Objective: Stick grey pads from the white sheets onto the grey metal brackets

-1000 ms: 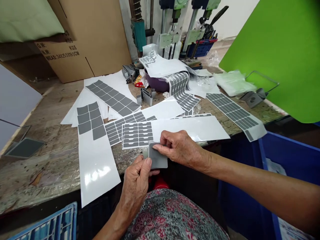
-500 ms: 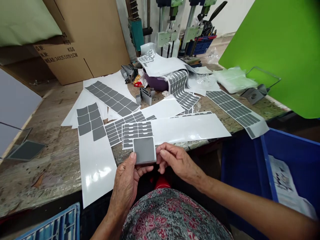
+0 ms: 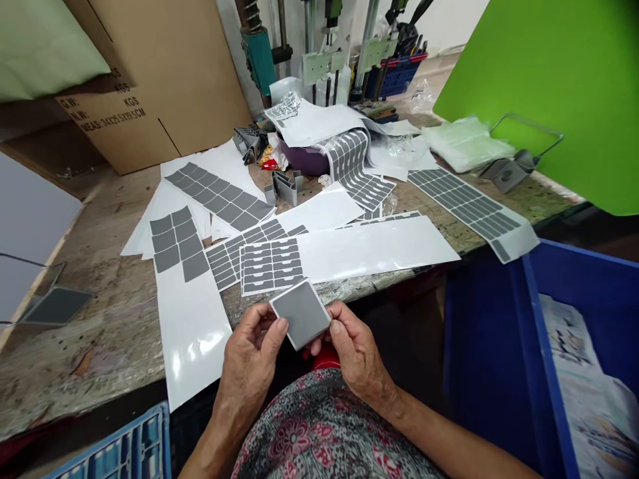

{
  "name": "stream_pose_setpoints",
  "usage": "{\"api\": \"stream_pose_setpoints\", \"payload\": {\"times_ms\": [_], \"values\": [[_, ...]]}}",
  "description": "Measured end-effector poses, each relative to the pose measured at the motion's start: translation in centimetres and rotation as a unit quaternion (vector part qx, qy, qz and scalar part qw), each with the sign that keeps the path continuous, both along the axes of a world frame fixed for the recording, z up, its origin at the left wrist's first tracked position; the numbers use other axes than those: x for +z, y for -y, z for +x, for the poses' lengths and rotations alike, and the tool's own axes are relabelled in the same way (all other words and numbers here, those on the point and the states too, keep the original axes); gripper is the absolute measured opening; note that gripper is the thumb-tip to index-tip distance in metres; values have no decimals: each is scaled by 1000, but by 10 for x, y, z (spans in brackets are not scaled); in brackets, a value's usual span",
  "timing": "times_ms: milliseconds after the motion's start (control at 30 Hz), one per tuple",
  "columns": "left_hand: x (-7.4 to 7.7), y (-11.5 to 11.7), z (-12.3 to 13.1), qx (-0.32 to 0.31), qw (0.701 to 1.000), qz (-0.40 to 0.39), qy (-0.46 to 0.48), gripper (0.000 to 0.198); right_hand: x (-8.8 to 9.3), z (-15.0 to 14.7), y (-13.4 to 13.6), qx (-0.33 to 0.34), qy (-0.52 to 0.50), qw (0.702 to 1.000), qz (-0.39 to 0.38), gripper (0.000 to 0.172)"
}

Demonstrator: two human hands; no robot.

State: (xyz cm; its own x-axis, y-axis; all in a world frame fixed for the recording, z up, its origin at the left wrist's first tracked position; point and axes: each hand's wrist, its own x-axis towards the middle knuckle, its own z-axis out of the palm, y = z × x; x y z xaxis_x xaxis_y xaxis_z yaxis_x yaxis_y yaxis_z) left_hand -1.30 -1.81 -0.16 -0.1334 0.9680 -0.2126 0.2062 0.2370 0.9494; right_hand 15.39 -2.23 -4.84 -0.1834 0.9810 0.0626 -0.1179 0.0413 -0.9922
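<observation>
My left hand [image 3: 248, 352] and my right hand [image 3: 357, 352] together hold a grey square pad with a pale border [image 3: 300, 314], gripping it by opposite edges and tilted like a diamond. Just beyond my hands lies a white sheet of small grey die-cut pads [image 3: 272, 267]. A long glossy white backing strip [image 3: 192, 332] runs past my left hand. Several other sheets of grey pads [image 3: 219, 197] spread across the workbench [image 3: 64, 359].
A blue plastic bin [image 3: 499, 352] holding printed papers sits right of my knees. Folded metal brackets [image 3: 282, 187] and a purple bowl [image 3: 299, 159] stand among the sheets. A cardboard box [image 3: 150, 86], a green board [image 3: 544, 86] and a blue crate [image 3: 114, 446] border the bench.
The grey pad has turned from square-on to a diamond tilt and sits lower, nearer me. My right hand has moved round to its right corner. The view has shifted slightly up and left.
</observation>
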Motion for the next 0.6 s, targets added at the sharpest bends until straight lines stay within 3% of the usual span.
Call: {"api": "stream_pose_setpoints", "payload": {"times_ms": [100, 233, 400, 533, 600], "values": [[1, -6, -10, -21, 1000, 12, 8, 46, 0, 3, 4, 17, 18, 1000, 4, 35], [-8, -9, -21, -85, 993, -24, 75, 41, 6, 4, 6, 33, 28, 999, 6, 39], [-23, -2, -11, -67, 984, -33, 160, 40, 14, 0, 4, 24, 58, 998, 10, 54], [-22, 2, 0, -56, 983, -42, 169, 36, 18, -4, 1, -41, 69, 996, -41, 44], [-18, 1, 0, -61, 985, -47, 155, 38, 18, -4, 1, -43, 68, 996, -50, 41]]}}
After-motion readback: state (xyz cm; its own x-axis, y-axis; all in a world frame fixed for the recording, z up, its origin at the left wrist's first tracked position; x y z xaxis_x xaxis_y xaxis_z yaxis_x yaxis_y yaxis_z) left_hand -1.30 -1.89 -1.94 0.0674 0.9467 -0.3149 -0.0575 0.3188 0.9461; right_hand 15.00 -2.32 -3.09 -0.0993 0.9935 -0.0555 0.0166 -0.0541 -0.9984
